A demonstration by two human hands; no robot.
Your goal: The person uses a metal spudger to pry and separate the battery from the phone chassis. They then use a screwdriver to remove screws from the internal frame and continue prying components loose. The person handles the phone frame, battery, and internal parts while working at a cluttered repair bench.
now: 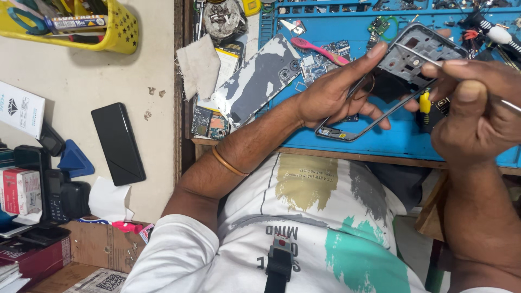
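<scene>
My left hand [334,89] holds a grey phone middle frame [410,54] tilted above the blue work mat [391,135], index finger along its top edge. My right hand [475,108] pinches a thin metal tool [510,104], tweezers by the look of it, whose tip reaches the upper right corner of the frame. A phone back cover [258,78] with worn grey patches lies at the left end of the mat. A pink toothbrush [317,50] rests over a circuit board [325,62] just behind my left hand.
A yellow basket [116,38] with tools sits top left. A black phone [118,144] lies face down on the beige counter, with a blue triangular pick [73,160], a keypad phone [54,201] and small boxes at left. A cloth [199,65] lies by the mat.
</scene>
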